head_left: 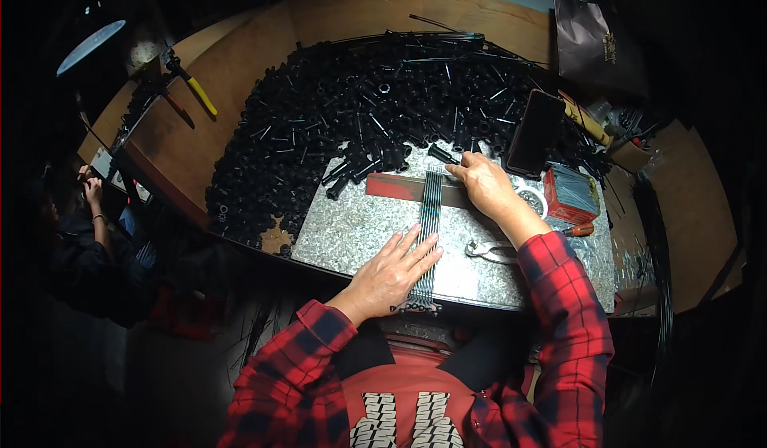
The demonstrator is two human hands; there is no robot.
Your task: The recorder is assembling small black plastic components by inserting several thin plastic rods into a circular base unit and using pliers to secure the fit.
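On the granite tabletop (351, 232), a row of thin metal rods (430, 208) lies flat under the left hand (391, 270), fingers (415, 248) spread, released and pressing down. At twelve o'clock, the right hand (487, 186) rests open-fingered at the rods' far end. At three o'clock sits a red box (570, 195), with a dark bag (587, 44) beyond.

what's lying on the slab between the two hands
In the head view, a flat row of thin metal rods runs between the left hand and right hand, crossing a red bar on the stone slab.
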